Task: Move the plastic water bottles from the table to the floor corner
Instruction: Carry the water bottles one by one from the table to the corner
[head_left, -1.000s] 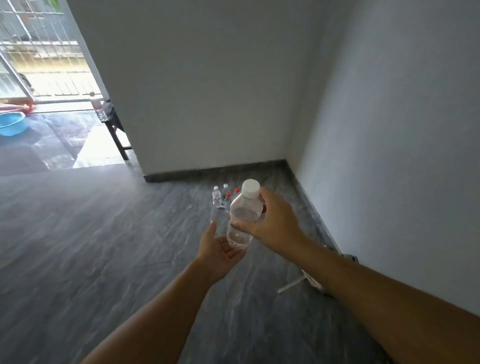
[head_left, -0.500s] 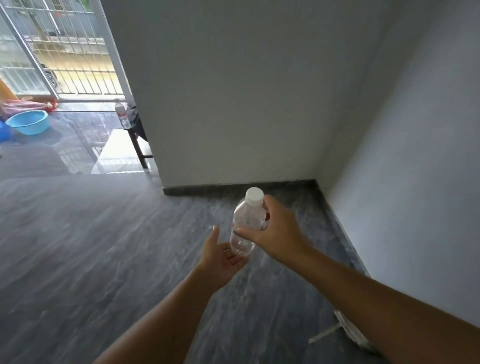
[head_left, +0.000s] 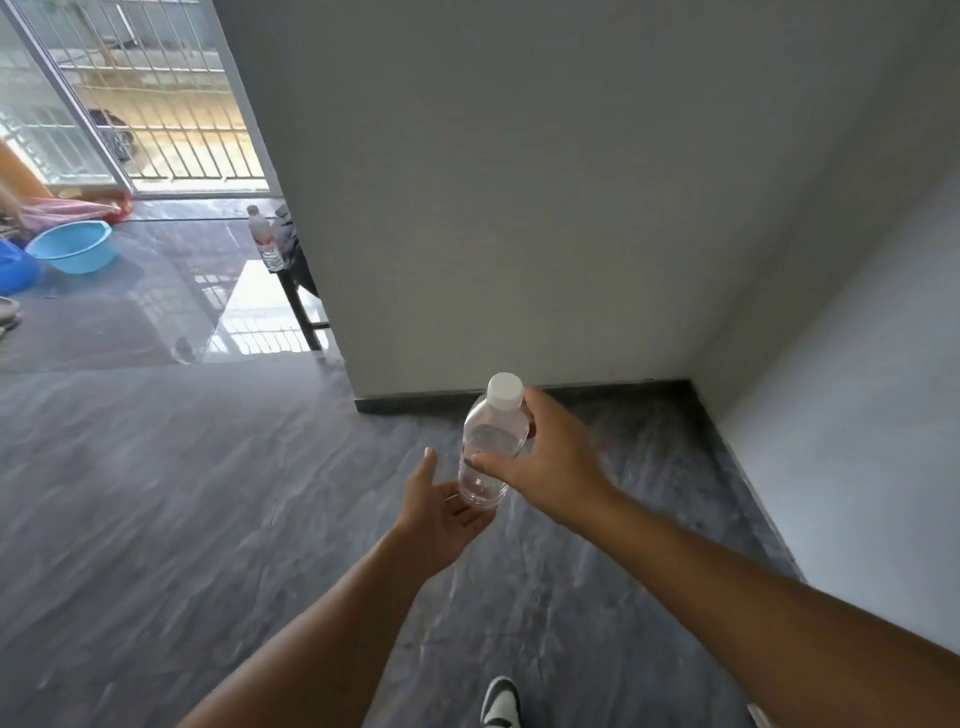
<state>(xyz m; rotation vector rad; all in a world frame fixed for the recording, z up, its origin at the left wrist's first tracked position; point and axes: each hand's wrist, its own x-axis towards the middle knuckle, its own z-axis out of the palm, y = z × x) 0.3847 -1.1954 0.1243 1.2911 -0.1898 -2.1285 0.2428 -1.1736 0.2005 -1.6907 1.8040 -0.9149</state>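
Right hand (head_left: 550, 462) grips the water bottle (head_left: 491, 441), hiding its label; left hand (head_left: 441, 512) spread beneath.

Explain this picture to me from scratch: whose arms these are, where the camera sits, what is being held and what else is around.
There is no machine here. The camera is worn on a person's head and looks forward and down, so the two bare arms reaching in from the bottom are that person's own. The right hand grips a clear plastic water bottle with a white cap, held upright in the air. The left hand is open, palm up, just under the bottle's base. Below lies a grey floor, and two pale walls meet in a corner ahead. Further back, left, a second bottle stands on a dark table, and a blue basin sits on the floor near a barred window.
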